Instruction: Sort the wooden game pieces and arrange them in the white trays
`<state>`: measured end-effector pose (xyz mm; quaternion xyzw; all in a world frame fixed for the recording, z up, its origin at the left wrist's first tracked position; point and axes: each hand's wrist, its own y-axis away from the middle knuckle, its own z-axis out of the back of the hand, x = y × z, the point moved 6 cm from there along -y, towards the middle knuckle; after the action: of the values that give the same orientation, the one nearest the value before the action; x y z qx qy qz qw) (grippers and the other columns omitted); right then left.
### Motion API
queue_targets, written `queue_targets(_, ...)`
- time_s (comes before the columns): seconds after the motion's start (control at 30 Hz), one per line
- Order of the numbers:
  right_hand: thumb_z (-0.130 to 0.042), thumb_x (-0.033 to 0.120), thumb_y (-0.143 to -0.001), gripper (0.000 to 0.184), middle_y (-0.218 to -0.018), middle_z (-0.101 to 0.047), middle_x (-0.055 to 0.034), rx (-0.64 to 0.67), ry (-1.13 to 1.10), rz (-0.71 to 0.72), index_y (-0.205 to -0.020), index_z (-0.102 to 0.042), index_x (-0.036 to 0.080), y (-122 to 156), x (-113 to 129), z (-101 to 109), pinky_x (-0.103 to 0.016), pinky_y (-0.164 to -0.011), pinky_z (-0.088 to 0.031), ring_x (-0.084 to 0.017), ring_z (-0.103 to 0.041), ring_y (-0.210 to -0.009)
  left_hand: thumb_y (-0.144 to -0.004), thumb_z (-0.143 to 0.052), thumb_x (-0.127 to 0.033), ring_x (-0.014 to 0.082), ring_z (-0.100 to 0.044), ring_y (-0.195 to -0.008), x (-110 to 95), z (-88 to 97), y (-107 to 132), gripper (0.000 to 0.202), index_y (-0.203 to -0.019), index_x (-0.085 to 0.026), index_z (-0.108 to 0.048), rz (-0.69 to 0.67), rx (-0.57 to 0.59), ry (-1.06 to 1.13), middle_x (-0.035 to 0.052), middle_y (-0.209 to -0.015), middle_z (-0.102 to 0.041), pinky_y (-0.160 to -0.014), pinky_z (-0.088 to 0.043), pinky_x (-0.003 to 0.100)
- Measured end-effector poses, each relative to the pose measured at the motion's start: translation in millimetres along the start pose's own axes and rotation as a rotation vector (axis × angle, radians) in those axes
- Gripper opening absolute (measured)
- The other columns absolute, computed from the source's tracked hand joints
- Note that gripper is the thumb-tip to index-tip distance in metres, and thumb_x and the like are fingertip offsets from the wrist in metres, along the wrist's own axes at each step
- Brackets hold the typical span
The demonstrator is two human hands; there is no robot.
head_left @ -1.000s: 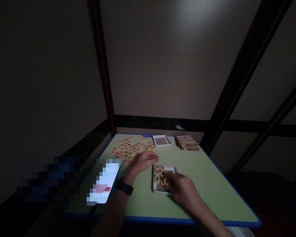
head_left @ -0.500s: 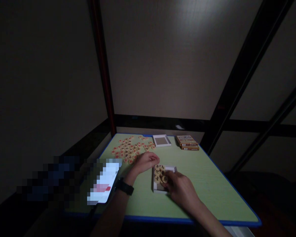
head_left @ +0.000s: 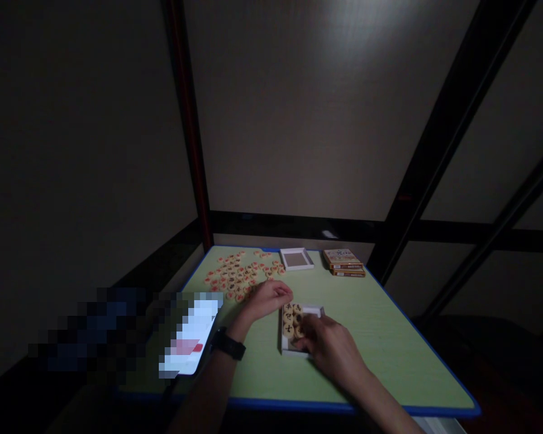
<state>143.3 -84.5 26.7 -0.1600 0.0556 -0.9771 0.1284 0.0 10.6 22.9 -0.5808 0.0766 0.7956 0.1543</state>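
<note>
A shallow white box lies near the front middle of the table, with several round wooden Chinese chess pieces with black characters in two columns at its left side. My right hand reaches over the box from the right, its fingers closed on a piece in the second column, which they partly cover. Just beyond the box's far left corner is my left hand, palm inward, fingers curled together. Whether anything is inside it is hidden. A dark watch is on the left wrist.
Loose red and black chess pieces spread over the far left of the green table. A white box part and stacked printed boxes stand at the back. A lit phone, partly pixelated, is left of my forearm.
My right fingers have shifted slightly left and nearer over the second column, covering more of the piece there. My left hand is almost unmoved.
</note>
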Motion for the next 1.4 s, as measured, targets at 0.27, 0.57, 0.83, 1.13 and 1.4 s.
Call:
queue_targets(0.27,-0.065,0.016,-0.081,0.017,-0.091,-0.069,-0.0075,0.029,-0.023,0.038,-0.097,-0.061,0.019,-4.0,3.9,-1.5,-0.026,-0.068,-0.037,-0.021,-0.064,-0.082,-0.073,-0.066,-0.022,0.0168,-0.067,-0.079,4.7,0.1,-2.7,0.016,-0.085,-0.013,-0.072,-0.039,0.007,-0.04,0.0069,-0.085,-0.073,-0.071,-0.051,0.025)
queue_targets(0.57,-0.069,0.021,-0.081,0.016,-0.088,-0.069,-0.0064,0.013,-0.073,0.051,-0.095,-0.061,0.019,-3.2,1.6,-1.0,-0.026,-0.068,-0.037,-0.021,-0.063,-0.08,-0.072,-0.067,-0.025,0.0171,-0.067,-0.078,8.8,0.3,-3.8,0.018,-0.085,-0.013,-0.072,-0.059,0.003,-0.049,0.007,-0.084,-0.074,-0.071,-0.052,0.025)
queue_targets(0.83,-0.068,0.02,-0.078,0.015,-0.087,-0.069,-0.0056,0.014,-0.141,0.051,-0.093,-0.063,0.019,-4.9,-3.8,12.3,-0.026,-0.067,-0.04,-0.019,-0.062,-0.076,-0.075,-0.063,-0.02,0.0155,-0.067,-0.077,2.3,5.2,-3.8,0.016,-0.087,-0.014,-0.071,-0.043,-0.09,-0.113,0.005,-0.085,-0.074,-0.07,-0.051,0.024)
queue_targets(1.13,-0.053,0.016,-0.08,0.016,-0.079,-0.071,-0.0048,-0.12,-0.393,0.251,-0.089,-0.067,0.016,-78.8,-34.5,38.9,-0.028,-0.068,-0.045,-0.017,-0.063,-0.071,-0.085,-0.05,-0.013,0.023,-0.066,-0.1,-11.5,47.8,16.3,0.037,-0.118,-0.021,-0.065,0.092,-0.564,-0.817,0.0076,-0.107,-0.072,-0.085,-0.049,0.03)
queue_targets(1.4,-0.05,0.018,-0.077,0.021,-0.077,-0.073,-0.0059,-0.146,-0.646,0.138,-0.086,-0.069,0.014,-101.0,-68.8,-6.8,-0.03,-0.069,-0.049,-0.017,-0.065,-0.072,-0.09,-0.049,-0.016,0.0232,-0.064,-0.105,-4.1,47.9,13.7,0.031,-0.116,-0.02,-0.066,0.141,-0.472,-0.938,0.0089,-0.109,-0.072,-0.089,-0.046,0.031)
